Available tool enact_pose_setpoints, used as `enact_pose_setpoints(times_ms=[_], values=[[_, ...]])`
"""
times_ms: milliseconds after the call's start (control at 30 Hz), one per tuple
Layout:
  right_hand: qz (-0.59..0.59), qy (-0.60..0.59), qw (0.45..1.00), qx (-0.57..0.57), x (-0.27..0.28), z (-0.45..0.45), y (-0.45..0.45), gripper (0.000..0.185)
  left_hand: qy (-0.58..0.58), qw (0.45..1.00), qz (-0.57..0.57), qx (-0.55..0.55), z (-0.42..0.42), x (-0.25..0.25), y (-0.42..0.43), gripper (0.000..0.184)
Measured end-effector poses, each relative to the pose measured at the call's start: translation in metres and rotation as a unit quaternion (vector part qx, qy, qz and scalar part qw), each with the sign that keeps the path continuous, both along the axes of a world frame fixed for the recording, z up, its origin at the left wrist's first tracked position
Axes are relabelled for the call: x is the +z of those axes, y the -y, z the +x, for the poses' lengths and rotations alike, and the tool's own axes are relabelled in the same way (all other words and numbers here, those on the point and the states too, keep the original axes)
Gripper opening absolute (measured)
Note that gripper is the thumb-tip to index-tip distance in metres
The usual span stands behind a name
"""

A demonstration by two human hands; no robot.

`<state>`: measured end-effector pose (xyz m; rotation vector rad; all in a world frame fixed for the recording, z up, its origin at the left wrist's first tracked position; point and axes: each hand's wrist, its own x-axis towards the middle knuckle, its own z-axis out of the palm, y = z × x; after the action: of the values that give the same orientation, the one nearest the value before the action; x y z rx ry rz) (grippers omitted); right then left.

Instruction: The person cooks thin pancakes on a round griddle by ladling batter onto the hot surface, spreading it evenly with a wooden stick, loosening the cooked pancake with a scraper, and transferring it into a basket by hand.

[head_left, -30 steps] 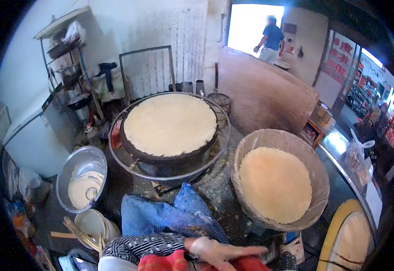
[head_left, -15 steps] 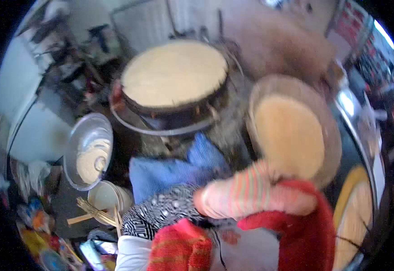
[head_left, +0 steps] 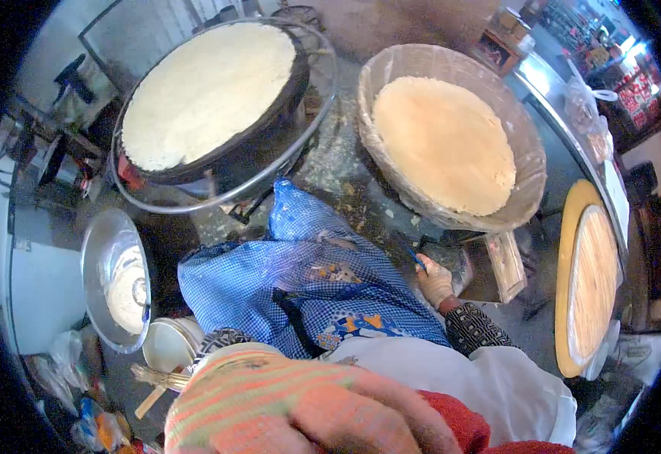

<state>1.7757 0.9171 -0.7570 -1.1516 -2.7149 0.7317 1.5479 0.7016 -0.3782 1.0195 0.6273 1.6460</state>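
Note:
My left hand (head_left: 300, 401), in a glove striped orange and green, is large and close to the camera at the bottom. Its fingers curl over a red cloth (head_left: 452, 420), part of which shows past the fingertips. Lower right of centre, my right hand (head_left: 435, 278) wears a pale glove and is closed. A thin blue thing (head_left: 420, 259) sticks out of its fingers; what it is cannot be made out. Between the hands a blue checked apron (head_left: 338, 280) covers the lap. My right hand is below a plastic-lined basin (head_left: 368, 140) holding a round stack of pale flat sheets (head_left: 448, 144).
A round griddle (head_left: 285, 113) at upper left bears a wide pale sheet (head_left: 209, 94). Left stands a metal bowl of batter (head_left: 124, 291), near a white bucket (head_left: 165, 344) and a straw brush (head_left: 160, 378). A round slatted board (head_left: 594, 284) stands at right, beside a wooden block (head_left: 505, 265).
My left hand has come from the right, near the basin, to the bottom, close to the camera. My right hand has come into sight. The view has turned, and the griddle sits further left.

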Motion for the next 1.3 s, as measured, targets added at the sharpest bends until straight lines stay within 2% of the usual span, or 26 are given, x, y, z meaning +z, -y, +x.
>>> enact_pose_setpoints(times_ms=[100,133,200,267,333,367,400,433,467,500,533,600,667,700,733,800,867,933,1000,1033,1067,1133,1167,1200,1267,1300], values=[[0.017,-0.104,0.994,0.008,-0.006,0.003,0.000,0.038,0.036,0.999,0.030,0.028,0.001,0.000,0.012,0.025],[0.035,-0.059,0.998,-0.004,-0.011,0.007,-0.006,0.038,0.050,0.997,0.045,0.036,0.001,0.000,0.016,0.026],[-0.087,-0.125,0.985,-0.081,0.020,-0.005,0.001,0.036,0.075,0.993,0.081,0.052,0.003,0.004,0.025,0.027],[0.050,-0.305,0.950,-0.052,-0.036,-0.006,-0.022,0.043,0.105,0.984,0.129,0.058,0.006,0.013,0.029,0.029],[-0.073,-0.358,0.929,-0.064,-0.012,-0.025,-0.026,0.046,0.100,0.977,0.178,0.068,0.013,0.011,0.016,0.031],[-0.251,-0.357,0.894,-0.099,0.016,-0.044,-0.027,0.048,0.045,0.976,0.195,0.087,0.012,-0.001,0.001,0.032],[-0.487,-0.308,0.801,-0.163,0.079,-0.061,-0.027,0.050,-0.092,0.971,0.181,0.124,0.008,-0.032,-0.022,0.025],[-0.634,-0.244,0.704,-0.206,0.123,-0.082,-0.029,0.052,-0.227,0.945,0.171,0.162,0.003,-0.063,-0.044,0.023],[-0.711,-0.180,0.645,-0.216,0.159,-0.101,-0.031,0.055,-0.424,0.867,0.086,0.246,0.011,-0.092,-0.047,0.019],[-0.677,-0.303,0.652,-0.155,0.146,-0.114,-0.033,0.052,-0.620,0.749,-0.058,0.228,0.012,-0.109,-0.042,0.022],[-0.631,-0.422,0.644,-0.093,0.131,-0.129,-0.034,0.049,-0.719,0.663,-0.082,0.190,0.011,-0.147,-0.038,0.025],[-0.459,-0.412,0.787,0.032,0.126,-0.160,-0.039,0.036,-0.670,0.718,-0.157,0.107,0.000,-0.169,-0.010,0.026],[-0.275,-0.426,0.856,0.104,0.184,-0.205,0.013,0.030,-0.629,0.742,-0.204,0.111,-0.012,-0.182,0.021,0.030],[-0.258,-0.349,0.884,0.174,0.189,-0.227,0.014,0.026,-0.626,0.735,-0.228,0.124,-0.018,-0.185,0.034,0.032],[-0.064,-0.385,0.860,0.328,0.190,-0.256,0.017,0.029,-0.624,0.727,-0.251,0.138,-0.024,-0.185,0.045,0.034],[0.128,-0.360,0.833,0.401,0.197,-0.311,0.040,0.033,-0.617,0.723,-0.286,0.121,-0.043,-0.171,0.066,0.036],[0.181,-0.374,0.806,0.422,0.203,-0.358,0.063,0.040,-0.615,0.716,-0.304,0.127,-0.057,-0.163,0.084,0.033],[0.246,-0.350,0.818,0.384,0.166,-0.413,0.061,0.035,-0.545,0.762,-0.289,0.198,-0.081,-0.162,0.118,0.032],[0.246,-0.344,0.829,0.366,0.169,-0.425,0.055,0.032,-0.553,0.733,-0.313,0.242,-0.108,-0.140,0.150,0.036],[0.255,-0.353,0.819,0.374,0.166,-0.430,0.054,0.032,-0.499,0.756,-0.360,0.225,-0.126,-0.144,0.169,0.035],[0.264,-0.360,0.810,0.380,0.162,-0.435,0.055,0.033,-0.493,0.739,-0.355,0.291,-0.141,-0.149,0.190,0.035],[0.271,-0.348,0.812,0.382,0.161,-0.444,0.059,0.033,-0.494,0.651,-0.442,0.370,-0.187,-0.140,0.224,0.036],[0.274,-0.340,0.815,0.380,0.161,-0.449,0.061,0.033,-0.486,0.618,-0.449,0.425,-0.216,-0.161,0.246,0.033],[0.280,-0.339,0.816,0.375,0.165,-0.444,0.063,0.033,-0.503,0.543,-0.484,0.468,-0.236,-0.162,0.257,0.033],[0.266,-0.325,0.820,0.388,0.170,-0.452,0.068,0.035,-0.561,0.448,-0.436,0.543,-0.306,-0.196,0.289,0.038],[0.268,-0.321,0.820,0.392,0.173,-0.453,0.069,0.035,-0.543,0.414,-0.484,0.548,-0.330,-0.195,0.292,0.044]])
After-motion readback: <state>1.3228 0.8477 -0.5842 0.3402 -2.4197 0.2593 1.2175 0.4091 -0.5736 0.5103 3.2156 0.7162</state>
